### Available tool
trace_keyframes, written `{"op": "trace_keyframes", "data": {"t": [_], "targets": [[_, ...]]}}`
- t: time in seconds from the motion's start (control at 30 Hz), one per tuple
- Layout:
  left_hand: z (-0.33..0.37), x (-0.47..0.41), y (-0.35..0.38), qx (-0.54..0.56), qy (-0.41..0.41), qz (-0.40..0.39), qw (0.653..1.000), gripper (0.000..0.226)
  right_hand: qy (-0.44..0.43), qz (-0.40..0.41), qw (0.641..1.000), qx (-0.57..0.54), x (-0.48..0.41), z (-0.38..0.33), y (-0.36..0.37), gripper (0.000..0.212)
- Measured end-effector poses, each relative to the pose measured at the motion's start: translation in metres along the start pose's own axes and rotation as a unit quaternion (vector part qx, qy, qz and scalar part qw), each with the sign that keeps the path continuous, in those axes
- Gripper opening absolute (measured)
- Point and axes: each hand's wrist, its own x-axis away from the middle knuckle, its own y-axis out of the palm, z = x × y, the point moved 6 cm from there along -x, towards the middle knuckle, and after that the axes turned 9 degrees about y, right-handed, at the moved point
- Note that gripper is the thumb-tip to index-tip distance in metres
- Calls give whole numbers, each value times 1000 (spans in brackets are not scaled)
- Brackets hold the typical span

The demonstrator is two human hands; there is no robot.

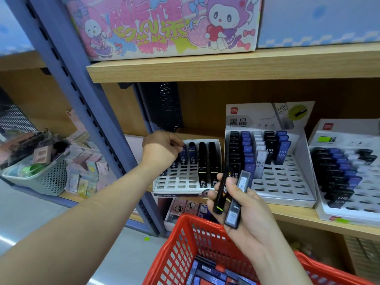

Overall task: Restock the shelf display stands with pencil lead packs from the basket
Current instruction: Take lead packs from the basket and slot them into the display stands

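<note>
The near red plastic basket (178,240) holds loose lead packs (207,272). The left hand (162,150) pinches a dark blue pack (183,155) in the left white slotted stand (181,187); the right hand (247,220) grips a black pack (221,194) and a grey pack (236,202).

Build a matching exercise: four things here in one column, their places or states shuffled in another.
1 left hand
2 right hand
3 red basket
4 grey basket

A holds loose packs, bottom of view
B grips a black pack and a grey pack
C sits far left in view
D pinches a blue pack in the left stand

Pairs: 1-D, 2-B, 3-A, 4-C
</note>
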Motion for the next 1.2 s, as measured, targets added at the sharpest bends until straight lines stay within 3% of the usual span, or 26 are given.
{"op": "trace_keyframes", "data": {"t": [0.13, 0.23, 0.3, 0.4, 0.47, 0.6, 0.73, 0.83, 0.97, 1.07, 1.2], "targets": [[3, 0, -4, 17, 12, -5, 1000, 21, -18, 3, 999, -32, -2, -1, 0, 26], [27, 6, -17, 119, -17, -44, 992, 6, -34, 34, 998, -40, -1, -5, -3, 19], [59, 21, -21, 168, -54, -144, 974, 12, -40, 46, 996, -58, 1, -7, -3, 9], [99, 56, -23, 144, -51, -315, 937, 37, -53, 38, 995, -80, 6, -10, 4, 15], [111, 77, -24, 141, -49, -364, 919, 38, -65, 28, 994, -78, 9, -10, 8, 15], [106, 91, -38, 190, -65, -278, 939, 16, -87, 42, 995, -13, 16, -13, 12, 12], [90, 96, -56, 213, -81, -169, 959, 14, -146, 80, 957, 237, 22, -22, 8, 7], [80, 98, -67, 231, -84, -97, 964, 11, -107, 28, 927, 359, 25, -16, 14, 9], [66, 99, -65, 285, -111, -93, 948, 11, -66, -10, 926, 371, 21, -3, 19, 13], [59, 99, -60, 331, -131, -120, 927, 14, -54, 4, 938, 342, 16, 5, 15, 17], [52, 89, -67, 282, -114, -77, 950, 9, -12, 10, 958, 286, 13, 9, 8, 20]]}}
